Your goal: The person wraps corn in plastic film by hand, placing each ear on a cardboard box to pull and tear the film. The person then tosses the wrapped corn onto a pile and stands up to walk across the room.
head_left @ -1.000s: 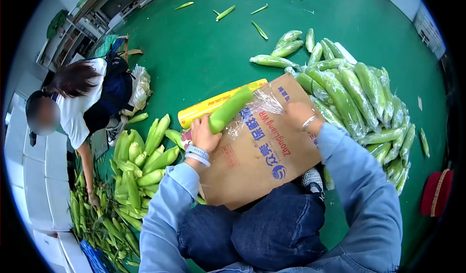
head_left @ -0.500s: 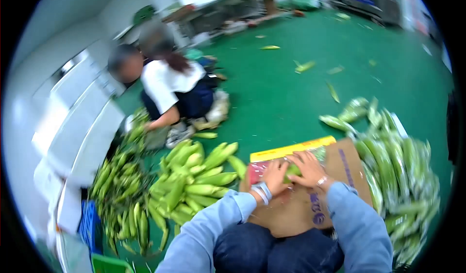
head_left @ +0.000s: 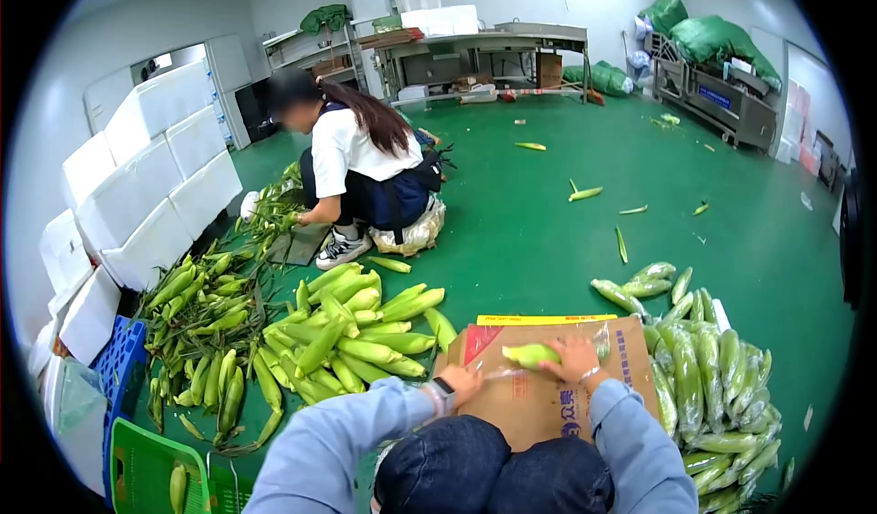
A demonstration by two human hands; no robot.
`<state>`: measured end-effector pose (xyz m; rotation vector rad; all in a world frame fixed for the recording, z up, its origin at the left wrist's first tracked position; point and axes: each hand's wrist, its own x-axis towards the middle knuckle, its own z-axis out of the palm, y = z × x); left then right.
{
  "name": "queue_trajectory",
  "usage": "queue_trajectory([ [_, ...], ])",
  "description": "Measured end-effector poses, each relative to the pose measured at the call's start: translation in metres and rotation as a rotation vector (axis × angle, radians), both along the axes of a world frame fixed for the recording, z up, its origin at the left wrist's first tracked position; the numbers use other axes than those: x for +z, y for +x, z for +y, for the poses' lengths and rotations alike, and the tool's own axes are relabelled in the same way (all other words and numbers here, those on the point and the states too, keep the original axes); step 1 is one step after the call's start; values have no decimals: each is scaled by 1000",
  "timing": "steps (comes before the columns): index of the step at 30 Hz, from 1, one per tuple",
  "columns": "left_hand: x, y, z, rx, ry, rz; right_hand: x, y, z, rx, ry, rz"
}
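An ear of corn in its pale green husk (head_left: 530, 356) lies across the cardboard (head_left: 530, 418) in front of my knees. My right hand (head_left: 574, 359) is closed over its right end. At the cardboard's left edge, my left hand (head_left: 462, 385) has its fingers pinched at the edge of clear plastic film (head_left: 494, 368), which stretches toward the corn. Some of the film is hard to see against the cardboard. Unwrapped ears of corn (head_left: 356, 331) are heaped to my left. To my right is a pile of film-wrapped ears (head_left: 703, 368).
A person (head_left: 365, 153) squats ahead on the left, a hand on corn husks. White foam boxes (head_left: 151, 167) stack along the left wall. A green crate (head_left: 146, 464) is at lower left. Scattered ears and leaves (head_left: 585, 193) lie on the green floor; metal tables (head_left: 484, 43) stand behind.
My hands were together over the corn; now my left hand has moved left to the cardboard's edge, while the right stays on the corn. The head view has shifted upward and sharpened.
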<state>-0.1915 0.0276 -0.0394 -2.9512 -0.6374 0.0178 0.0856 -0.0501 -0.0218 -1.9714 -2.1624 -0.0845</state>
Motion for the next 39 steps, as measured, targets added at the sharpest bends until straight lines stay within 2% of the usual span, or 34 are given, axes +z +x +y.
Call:
queue_trajectory([
  [2, 12, -19, -15, 74, -201, 158, -1, -12, -25, 9, 51, -15],
  [3, 10, -26, -21, 91, -319, 248, 0, -21, -42, 6, -5, 9],
  [4, 18, -37, -25, 93, -333, 238, 5, -34, -60, 0, -66, 32],
  [6, 51, -51, -27, -80, -1063, -56, 22, -59, -90, 23, -162, 10],
  [7, 65, -45, -30, -87, -1072, -52, 23, -65, -101, 44, -206, 5],
  [8, 77, -38, -35, -35, -1347, -102, 26, -67, -107, 37, -217, 15],
  [9, 81, -33, -39, 31, -1619, -151, 29, -72, -110, 89, -265, 131],
  [10, 72, -23, -42, 22, -1593, -159, 29, -77, -109, 148, -307, 246],
  [11, 61, -13, -40, 29, -1586, -163, 27, -77, -103, 157, -301, 246],
  [13, 38, 15, -24, -207, -1466, 62, 24, -63, -81, 222, -451, 262],
  [14, 28, 26, -20, -223, -1460, 57, 17, -61, -73, 219, -452, 270],
  [15, 18, 35, -18, -187, -1336, 7, 12, -62, -68, 209, -452, 258],
  [16, 15, 41, -16, -149, -1213, -44, 9, -66, -62, 116, -262, 249],
  [17, 12, 47, -14, -160, -1215, -51, 4, -68, -55, 24, -73, 237],
  [19, 10, 63, -10, -160, -855, -231, -12, -61, -31, -55, 41, 175],
  [21, -11, 77, 2, -193, -306, -137, -20, -48, -3, -113, 125, 173],
  [22, 24, 77, -10, -66, -199, -184, -19, -38, 10, -146, 143, 149],
  [23, 6, 84, -5, -176, -90, -236, -7, -34, 19, -197, 58, 123],
  [24, 48, 89, -26, -19, -90, -320, -15, -26, 33, -263, 25, 95],
  [26, 61, 100, -45, -186, -181, -392, -45, -10, 60, -298, 152, 11],
  [27, 63, 100, -52, -286, -251, -392, -33, -11, 65, -319, 135, 30],
  [28, 58, 102, -52, -320, -263, -386, -23, -10, 69, -332, 126, 61],
  [30, 44, 103, -51, -353, -122, -344, 12, -5, 76, -395, -37, 222],
  [32, 33, 108, -35, -348, -190, -330, 35, 4, 83, -507, -212, 333],
  [33, 35, 114, -26, -357, -180, -353, 40, 11, 85, -538, -219, 329],
  [35, 37, 131, -11, -325, -207, -307, 43, 24, 89, -501, -396, 200],
  [39, 38, 164, 20, -281, -192, -261, 27, 37, 93, -592, -404, 195],
])
